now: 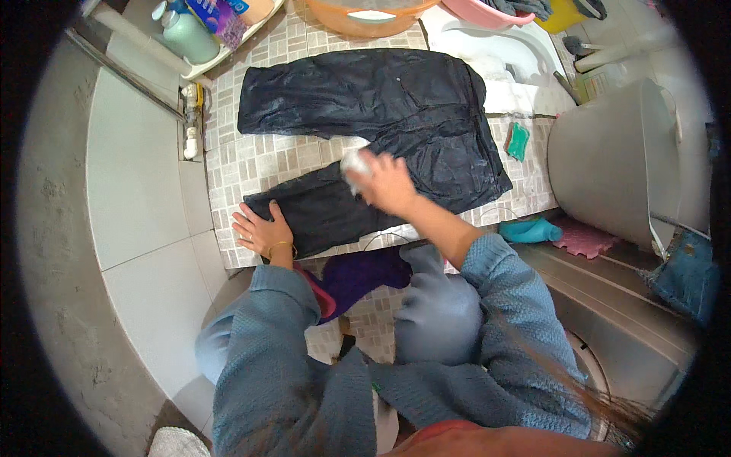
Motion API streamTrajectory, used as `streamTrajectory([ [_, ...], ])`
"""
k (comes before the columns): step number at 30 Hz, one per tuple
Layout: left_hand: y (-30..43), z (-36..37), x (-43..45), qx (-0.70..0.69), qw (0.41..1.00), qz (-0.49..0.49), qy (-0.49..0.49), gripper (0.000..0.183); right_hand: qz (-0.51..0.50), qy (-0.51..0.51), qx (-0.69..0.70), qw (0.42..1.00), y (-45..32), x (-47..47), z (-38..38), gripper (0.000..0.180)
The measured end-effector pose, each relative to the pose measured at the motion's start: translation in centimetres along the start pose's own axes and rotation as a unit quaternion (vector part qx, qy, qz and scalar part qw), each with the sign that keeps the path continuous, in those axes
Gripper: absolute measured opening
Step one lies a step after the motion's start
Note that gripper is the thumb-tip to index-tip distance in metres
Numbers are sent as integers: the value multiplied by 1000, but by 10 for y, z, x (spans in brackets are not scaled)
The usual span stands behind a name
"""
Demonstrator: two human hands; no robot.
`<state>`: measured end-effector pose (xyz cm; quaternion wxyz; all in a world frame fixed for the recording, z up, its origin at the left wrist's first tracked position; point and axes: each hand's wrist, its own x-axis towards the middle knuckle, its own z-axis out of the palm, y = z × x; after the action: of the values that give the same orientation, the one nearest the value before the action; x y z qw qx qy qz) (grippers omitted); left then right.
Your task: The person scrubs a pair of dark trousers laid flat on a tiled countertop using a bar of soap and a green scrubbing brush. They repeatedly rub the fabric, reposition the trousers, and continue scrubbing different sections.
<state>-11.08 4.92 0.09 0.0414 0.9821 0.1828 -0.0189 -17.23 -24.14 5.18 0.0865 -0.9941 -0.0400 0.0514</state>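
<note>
Wet black trousers [434,114] lie flat on the tiled floor [228,165], waistband to the right and legs to the left. My left hand [265,230], fingers spread, rests at the hem of the nearer leg. Over that same leg, near the crotch, my right hand [384,180] grips a white object [355,164], blurred, perhaps soap or a brush; its kind cannot be told. To the right of the waistband lies a green sponge [518,141].
Basins, one orange [371,23] and one pink [491,14], stand beyond the trousers, near a white ceramic fixture [502,51]. A large grey bucket [605,165] is at right, bottles [191,40] on a shelf at upper left, and a teal bottle [528,230] at lower right.
</note>
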Motion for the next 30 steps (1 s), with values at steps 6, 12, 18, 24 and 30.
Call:
streamTrajectory([
  [6, -17, -10, 9, 51, 990, 134, -3, 91, 249, 72, -10, 966, 95, 22, -3, 55],
  [12, -23, -8, 10, -10, 989, 147, -8, 86, 241, 32, 12, 970, 15, 52, -17, 62],
  [18, -25, -6, 14, -34, 989, 143, -5, 75, 95, 119, 130, 980, -130, 76, 22, 65],
  [24, -24, -8, 15, -53, 989, 138, -3, 72, 201, 78, 11, 976, -47, 54, 18, 66],
  [30, -21, -11, 14, -34, 991, 130, -18, 70, 249, 173, 59, 951, -34, 54, 4, 64],
])
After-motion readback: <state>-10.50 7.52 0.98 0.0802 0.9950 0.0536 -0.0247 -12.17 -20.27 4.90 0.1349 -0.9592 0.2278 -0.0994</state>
